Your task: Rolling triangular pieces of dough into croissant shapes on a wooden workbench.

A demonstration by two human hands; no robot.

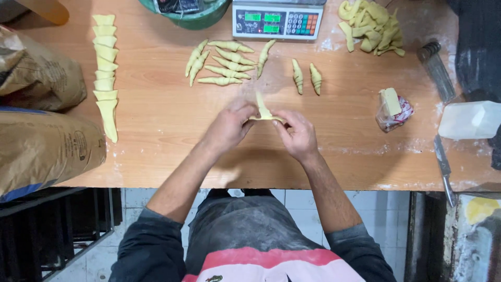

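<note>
A: While both hands work at the middle of the wooden table [156, 156], which step is in hand?

B: Rolling, by the look of it. The left hand [229, 127] and right hand [298, 136] are close together, fingertips pinched on the wide end of one dough triangle [263, 110], whose point lies away from the person, toward the digital scale [277, 21].

A: Location of the finished pieces?

B: Between the hands and the scale: a cluster of rolled croissants [224, 65] left of the scale, and two more [306, 77] below it. A row of cut dough triangles [106, 68] lies far left of the scale, dough scraps [371, 27] just right of it.

A: What does the next move call for?

B: In my judgement, even pressure from both palms, rolling toward the point so it tucks under without tearing.
</note>
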